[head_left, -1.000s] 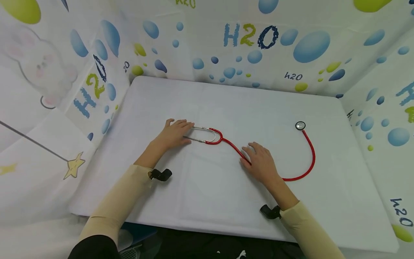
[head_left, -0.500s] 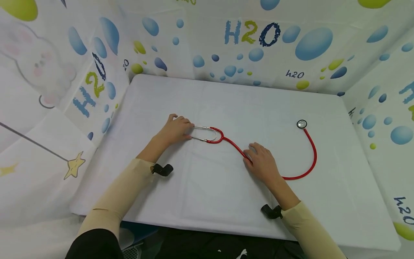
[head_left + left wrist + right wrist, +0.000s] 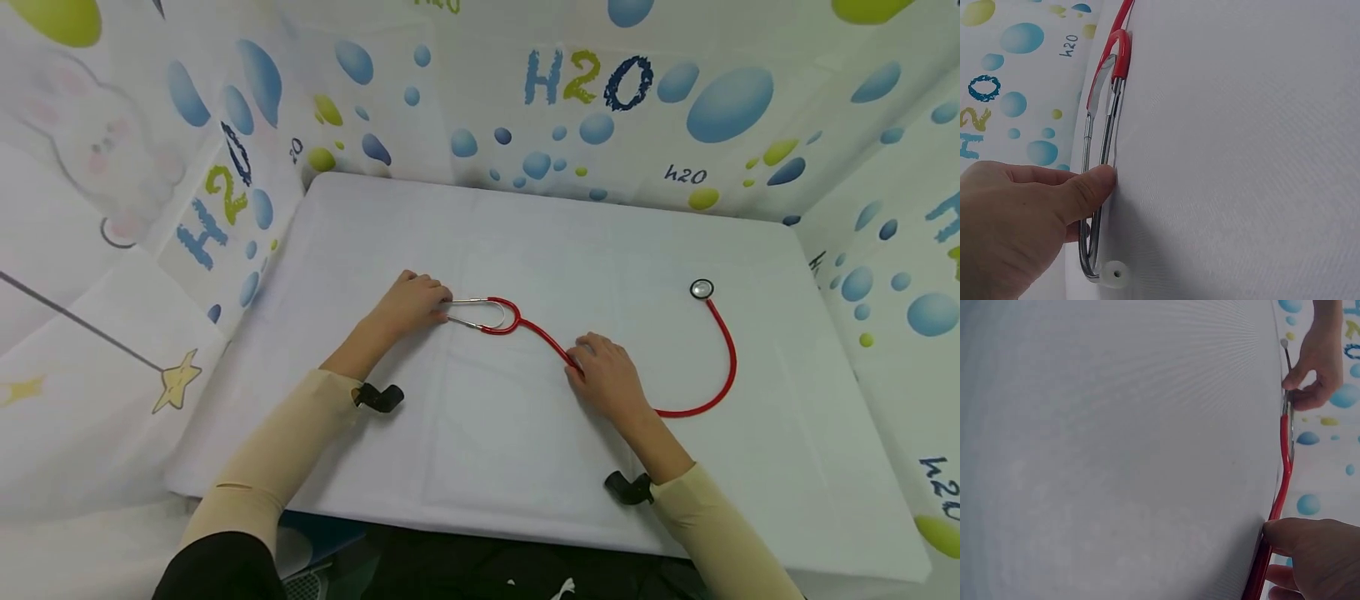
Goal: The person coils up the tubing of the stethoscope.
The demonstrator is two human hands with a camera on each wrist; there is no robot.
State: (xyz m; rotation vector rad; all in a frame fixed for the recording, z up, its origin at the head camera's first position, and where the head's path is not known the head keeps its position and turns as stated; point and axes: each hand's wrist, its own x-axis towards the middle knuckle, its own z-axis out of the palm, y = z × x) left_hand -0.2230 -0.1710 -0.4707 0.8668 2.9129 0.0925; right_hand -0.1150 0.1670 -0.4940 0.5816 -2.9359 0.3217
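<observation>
Red tubing (image 3: 542, 336) links the two ends of a stethoscope across the middle of the head view: metal ear tubes (image 3: 468, 301) left of centre, a round chest piece (image 3: 701, 289) at the right. A second ago the left hand (image 3: 415, 302) lay loosely spread over the ear tubes; now its thumb and fingers pinch them, and they stand closer together. A white ear tip (image 3: 1114, 274) shows beyond the grip, low in the left wrist view. Right of centre, the right hand (image 3: 609, 379) pinches the tubing, much as before. So the stethoscope seems firmly held at two places, while its chest piece rests untouched on the white-covered desk (image 3: 465, 450). Pale sleeves (image 3: 279, 454) reach toward the lower edge; behind, printed sheeting (image 3: 480, 92) fills the top.
</observation>
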